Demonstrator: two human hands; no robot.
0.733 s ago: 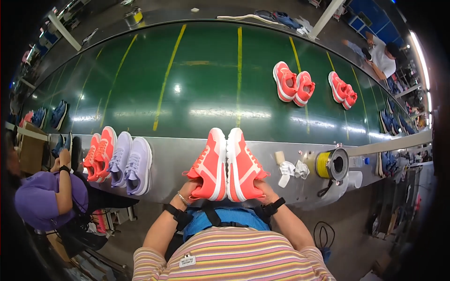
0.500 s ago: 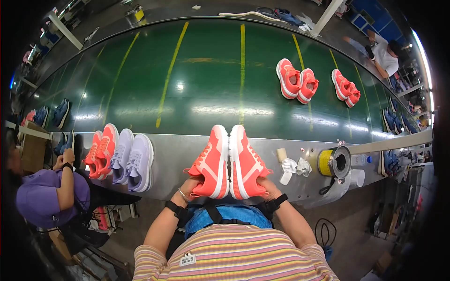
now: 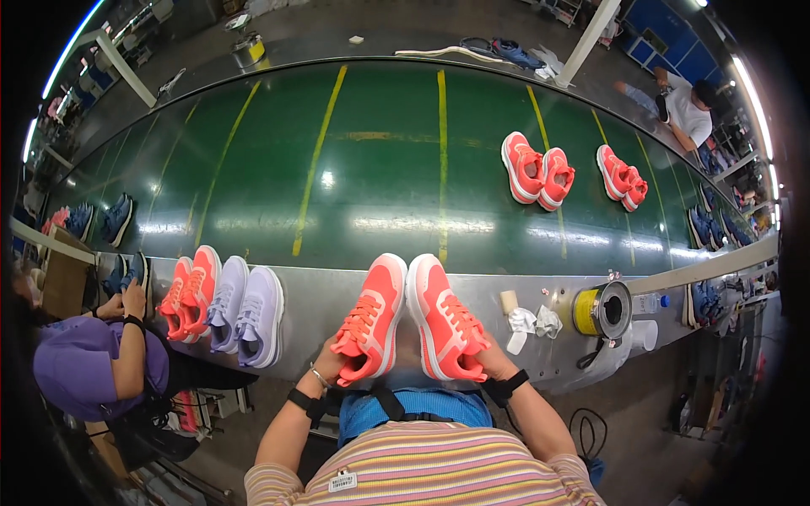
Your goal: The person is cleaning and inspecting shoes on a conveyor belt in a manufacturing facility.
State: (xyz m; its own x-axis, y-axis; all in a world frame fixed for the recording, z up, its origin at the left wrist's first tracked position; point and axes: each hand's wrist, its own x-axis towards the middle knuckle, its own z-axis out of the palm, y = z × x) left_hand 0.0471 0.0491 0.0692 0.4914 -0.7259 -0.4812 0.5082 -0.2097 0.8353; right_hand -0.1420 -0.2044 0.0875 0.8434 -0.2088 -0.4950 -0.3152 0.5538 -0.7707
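Note:
I hold a pair of coral-red sneakers with white soles, toes pointing away from me. My left hand (image 3: 329, 363) is closed round the heel of the left sneaker (image 3: 376, 302), its fingers partly hidden behind the shoe. The heel of the right sneaker (image 3: 440, 305) sits in my right hand (image 3: 496, 361), whose fingers are also mostly hidden. Both shoes show their laces and lean outward, soles turned toward each other. Their toes nearly meet, while the heels spread apart over the near edge of the metal bench (image 3: 337, 291).
Left on the bench stand another coral pair (image 3: 199, 291) and a lavender pair (image 3: 257, 316), beside a co-worker in purple (image 3: 93, 358). A yellow-banded can (image 3: 601, 310) and crumpled white tissue (image 3: 523, 320) lie right. Two coral pairs rest on the green conveyor belt (image 3: 380, 185).
Both sneakers have rolled so their laced tops face up more, and the heels have come apart. My hands moved with them. The whole view has shifted slightly downward.

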